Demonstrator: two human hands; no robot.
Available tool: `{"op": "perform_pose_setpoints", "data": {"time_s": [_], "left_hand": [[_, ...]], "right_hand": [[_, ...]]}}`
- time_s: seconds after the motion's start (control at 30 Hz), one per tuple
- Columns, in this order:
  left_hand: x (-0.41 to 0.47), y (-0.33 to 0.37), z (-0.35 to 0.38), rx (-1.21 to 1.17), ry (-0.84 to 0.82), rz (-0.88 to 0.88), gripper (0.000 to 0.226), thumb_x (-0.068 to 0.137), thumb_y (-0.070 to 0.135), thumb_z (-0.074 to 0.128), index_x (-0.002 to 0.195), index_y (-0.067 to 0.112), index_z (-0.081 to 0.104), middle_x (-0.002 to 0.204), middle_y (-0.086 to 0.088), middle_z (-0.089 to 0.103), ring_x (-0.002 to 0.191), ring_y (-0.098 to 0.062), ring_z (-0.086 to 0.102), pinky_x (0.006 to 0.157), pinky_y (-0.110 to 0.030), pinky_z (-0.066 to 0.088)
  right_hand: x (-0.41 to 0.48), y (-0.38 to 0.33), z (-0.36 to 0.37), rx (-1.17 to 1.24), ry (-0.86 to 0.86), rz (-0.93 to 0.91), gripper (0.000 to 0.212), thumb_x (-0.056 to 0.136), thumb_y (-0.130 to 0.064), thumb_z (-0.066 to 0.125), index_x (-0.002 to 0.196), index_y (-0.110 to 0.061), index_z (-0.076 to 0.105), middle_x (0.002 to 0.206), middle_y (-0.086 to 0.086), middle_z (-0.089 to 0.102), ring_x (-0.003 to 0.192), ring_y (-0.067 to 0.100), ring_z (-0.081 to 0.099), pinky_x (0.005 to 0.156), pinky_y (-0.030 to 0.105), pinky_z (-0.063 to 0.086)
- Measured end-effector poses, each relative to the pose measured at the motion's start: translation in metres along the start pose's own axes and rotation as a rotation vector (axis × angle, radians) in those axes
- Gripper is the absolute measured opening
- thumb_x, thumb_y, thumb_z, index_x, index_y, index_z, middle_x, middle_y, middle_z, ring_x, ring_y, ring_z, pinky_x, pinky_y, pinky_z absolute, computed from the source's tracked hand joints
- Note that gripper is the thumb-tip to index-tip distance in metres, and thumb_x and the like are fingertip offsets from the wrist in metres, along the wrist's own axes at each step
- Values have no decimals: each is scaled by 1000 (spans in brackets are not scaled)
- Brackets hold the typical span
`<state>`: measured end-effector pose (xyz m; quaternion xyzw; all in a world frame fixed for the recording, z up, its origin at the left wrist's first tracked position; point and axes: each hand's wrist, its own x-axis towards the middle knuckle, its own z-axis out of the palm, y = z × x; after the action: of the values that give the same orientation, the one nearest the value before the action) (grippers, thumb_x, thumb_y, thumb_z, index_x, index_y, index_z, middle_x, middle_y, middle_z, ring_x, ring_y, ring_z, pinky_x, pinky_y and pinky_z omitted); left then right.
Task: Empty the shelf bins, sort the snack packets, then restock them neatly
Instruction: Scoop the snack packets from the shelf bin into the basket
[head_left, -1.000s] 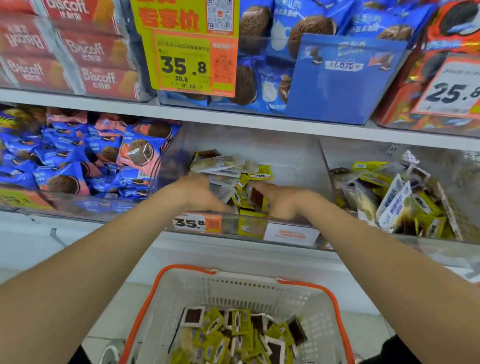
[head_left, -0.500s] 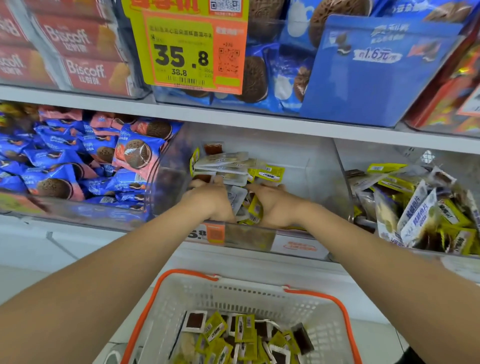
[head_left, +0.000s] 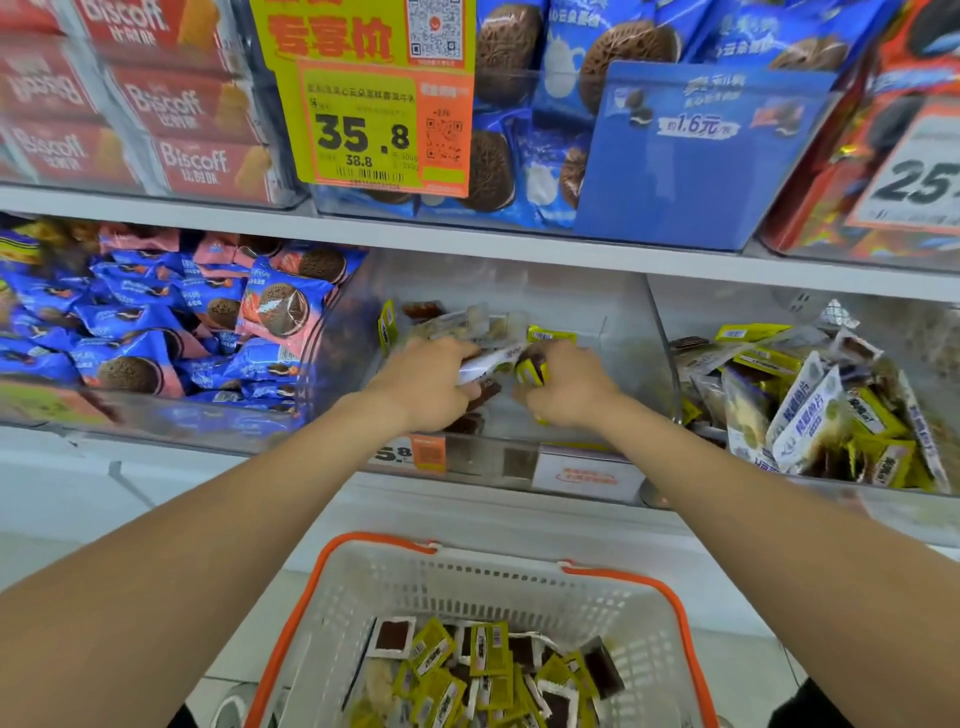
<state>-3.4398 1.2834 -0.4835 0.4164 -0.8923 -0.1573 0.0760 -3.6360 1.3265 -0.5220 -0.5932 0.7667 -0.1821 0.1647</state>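
— Both hands have raised packets off the pile in the middle bin (head_left: 623, 332) since a moment ago.
— Held how?
— The left hand (head_left: 426, 384) curls round a white packet (head_left: 488, 361). The right hand (head_left: 566, 387) grips a yellow packet (head_left: 532, 370), perhaps more, since it is blurred. Loose packets (head_left: 457, 322) lie just beyond the fingers, and the basket (head_left: 467, 587) sits below the wrists.

The fingers of the left hand (head_left: 426, 384) and the right hand (head_left: 566, 389) curl out of sight among the packets (head_left: 493, 358) in the middle bin (head_left: 613, 312). The left wrist covers part of the bin's price label (head_left: 410, 454). The basket (head_left: 675, 613) runs off the bottom edge; the far-right price tag (head_left: 914, 171) off the side.
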Motion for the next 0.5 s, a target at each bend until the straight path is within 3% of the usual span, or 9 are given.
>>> {"op": "perform_pose_setpoints", "data": {"time_s": [0.07,0.13,0.2,0.27,0.33,0.43,0.5], "left_hand": [[-5,3,-8,-122,47,27,15,98,27,69,112,22,66,111,-8,71,104,-35,66,76,-36,48],[-13,5,-19,-224,97,51,13,98,26,71,101,30,59,97,-1,69,95,-31,69,71,-35,48],[-27,11,-29,-327,121,52,12,99,28,71,105,31,62,87,12,68,83,-16,70,66,-30,52],[-45,18,-38,-448,131,53,14,99,29,71,112,25,67,88,10,72,76,-8,71,68,-34,62],[-68,30,-47,-572,136,64,20,99,28,72,118,23,69,94,4,76,75,-13,74,62,-38,64],[-96,48,-61,-696,158,99,19,96,26,76,114,22,73,92,-1,78,73,-16,74,58,-34,62],[-108,52,-67,-822,37,63,21,95,22,77,115,26,72,99,3,80,79,-14,76,60,-29,62]], "right_hand": [[-9,-3,-13,140,126,-18,41,89,-56,75,105,-19,67,91,-1,67,86,23,65,70,28,44],[-21,-3,-27,224,226,-45,42,89,-56,74,114,-23,63,99,-4,67,89,22,65,74,29,45],[-37,-4,-37,337,250,-90,41,88,-58,73,113,-30,57,100,-6,67,89,23,68,80,38,55],[-58,-7,-43,444,248,-137,42,85,-63,71,110,-33,53,98,-4,67,90,26,69,83,51,59],[-80,-13,-47,587,248,-173,37,90,-51,74,110,-32,50,100,4,65,94,31,70,77,54,62],[-116,-30,-53,977,211,-197,27,100,-19,69,118,-24,50,105,11,60,89,30,72,67,51,64],[-138,-41,-58,1039,134,-199,30,101,-11,66,124,-26,53,106,10,58,80,27,69,61,48,63]]}}
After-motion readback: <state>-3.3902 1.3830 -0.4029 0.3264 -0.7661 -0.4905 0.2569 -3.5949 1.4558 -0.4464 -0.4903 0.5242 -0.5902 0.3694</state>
